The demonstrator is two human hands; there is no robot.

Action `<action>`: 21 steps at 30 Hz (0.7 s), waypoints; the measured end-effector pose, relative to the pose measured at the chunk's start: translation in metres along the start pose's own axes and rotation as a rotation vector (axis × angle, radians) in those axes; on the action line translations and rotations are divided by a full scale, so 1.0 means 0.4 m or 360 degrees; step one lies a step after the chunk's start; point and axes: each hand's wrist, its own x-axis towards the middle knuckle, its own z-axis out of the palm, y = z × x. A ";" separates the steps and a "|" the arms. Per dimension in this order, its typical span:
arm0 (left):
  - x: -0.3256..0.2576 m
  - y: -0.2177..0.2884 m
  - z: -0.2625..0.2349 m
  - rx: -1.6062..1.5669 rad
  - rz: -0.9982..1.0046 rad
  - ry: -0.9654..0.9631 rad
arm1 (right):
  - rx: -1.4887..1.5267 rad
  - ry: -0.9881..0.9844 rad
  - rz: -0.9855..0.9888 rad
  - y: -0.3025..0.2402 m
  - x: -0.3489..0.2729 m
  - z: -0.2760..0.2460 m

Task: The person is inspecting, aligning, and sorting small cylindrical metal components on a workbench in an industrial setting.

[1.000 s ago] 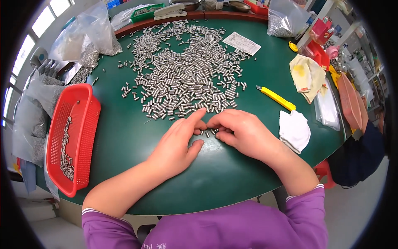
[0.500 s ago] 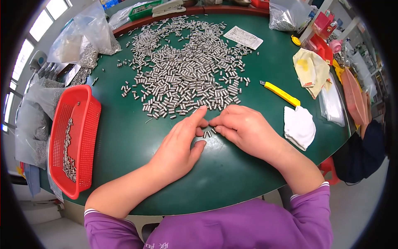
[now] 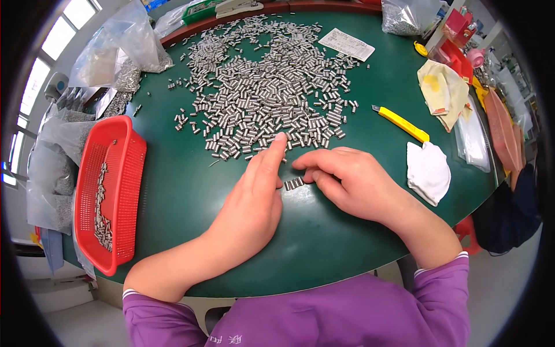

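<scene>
A short row of small metal cylinders (image 3: 293,184) stands side by side on the green table between my hands. My left hand (image 3: 251,194) rests on its edge at the row's left end, fingers stretched out and the index fingertip at the near rim of a large pile of metal cylinders (image 3: 272,98). At the row's right end is my right hand (image 3: 350,176), its index finger extended and the other fingers curved beside the last cylinder. No held piece shows in either hand, though the undersides of the fingers are hidden.
A red plastic basket (image 3: 124,191) with some cylinders stands at left, beside clear bags of parts (image 3: 52,173). To the right lie a yellow utility knife (image 3: 402,124), a white cloth piece (image 3: 429,172) and a cream cloth (image 3: 442,92). A printed paper slip (image 3: 347,44) lies at the back.
My left thumb has drawn in against the hand, and its index finger reaches further toward the pile. My right fingers have parted slightly. More of the row shows; the whole view has shifted a little.
</scene>
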 end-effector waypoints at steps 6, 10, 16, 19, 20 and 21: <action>-0.003 0.001 -0.003 -0.0024 -0.0039 -0.0028 | -0.0051 0.0083 -0.0082 0.009 -0.001 0.008; -0.005 0.002 -0.002 -0.0023 -0.0029 -0.0027 | -0.0110 0.0079 -0.0135 0.010 -0.002 0.007; -0.005 0.002 0.000 -0.0050 -0.0013 -0.0022 | -0.0114 0.0035 -0.0139 0.011 -0.003 0.009; -0.004 0.004 -0.001 -0.0082 -0.0020 -0.0028 | -0.0123 0.0032 -0.0140 0.012 -0.002 0.010; -0.004 0.005 0.000 -0.0084 -0.0020 -0.0027 | -0.0129 0.0035 -0.0142 0.013 -0.002 0.011; -0.004 0.006 0.000 -0.0091 -0.0029 -0.0029 | -0.0130 0.0033 -0.0142 0.011 -0.002 0.010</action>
